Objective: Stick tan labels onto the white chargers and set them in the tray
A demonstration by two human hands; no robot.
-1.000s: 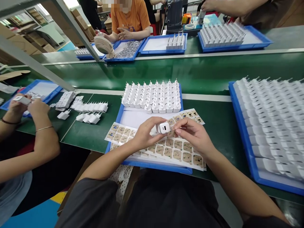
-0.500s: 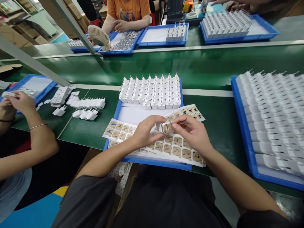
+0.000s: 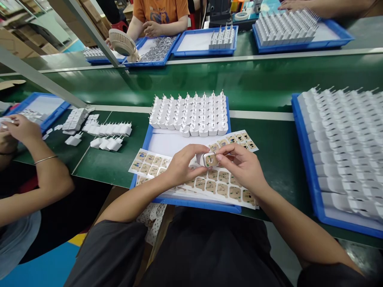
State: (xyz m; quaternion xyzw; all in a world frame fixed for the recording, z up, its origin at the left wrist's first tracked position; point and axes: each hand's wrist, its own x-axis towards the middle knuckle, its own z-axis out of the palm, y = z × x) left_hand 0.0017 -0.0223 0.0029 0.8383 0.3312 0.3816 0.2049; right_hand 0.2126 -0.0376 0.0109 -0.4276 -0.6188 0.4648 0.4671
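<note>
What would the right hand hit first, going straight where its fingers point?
Likely the white block in the left hand; the right hand pinches a tan patch at its face. Depth is unclear.

left hand, right hand close together

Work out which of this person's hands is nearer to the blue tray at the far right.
Right. The right hand is left of the blue tray, across some green bench; the left hand is farther left.
</note>
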